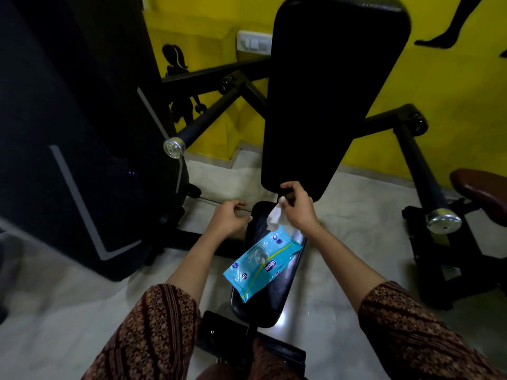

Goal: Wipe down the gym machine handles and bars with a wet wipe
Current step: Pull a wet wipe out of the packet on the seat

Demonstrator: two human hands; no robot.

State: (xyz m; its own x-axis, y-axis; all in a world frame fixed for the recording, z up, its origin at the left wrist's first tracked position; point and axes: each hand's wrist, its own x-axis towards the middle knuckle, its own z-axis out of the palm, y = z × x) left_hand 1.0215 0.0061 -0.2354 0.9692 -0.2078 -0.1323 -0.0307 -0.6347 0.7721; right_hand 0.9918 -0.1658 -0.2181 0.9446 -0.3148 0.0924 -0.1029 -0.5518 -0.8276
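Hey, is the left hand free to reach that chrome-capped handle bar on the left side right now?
Probably yes. The left hand looks empty, only the right hand pinches the wet wipe, and nothing stands between it and the chrome-capped bar up to its left.

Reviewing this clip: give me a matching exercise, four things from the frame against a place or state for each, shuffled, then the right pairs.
Things:
1. wipe pack
2. white wipe
3. left hand
4. back pad

Places or states:
A. empty, fingers curled, beside the seat
B. pinched in the right hand
C. lying flat on the seat
D. standing upright past the seat

Pairs: 1-C, 2-B, 3-A, 4-D
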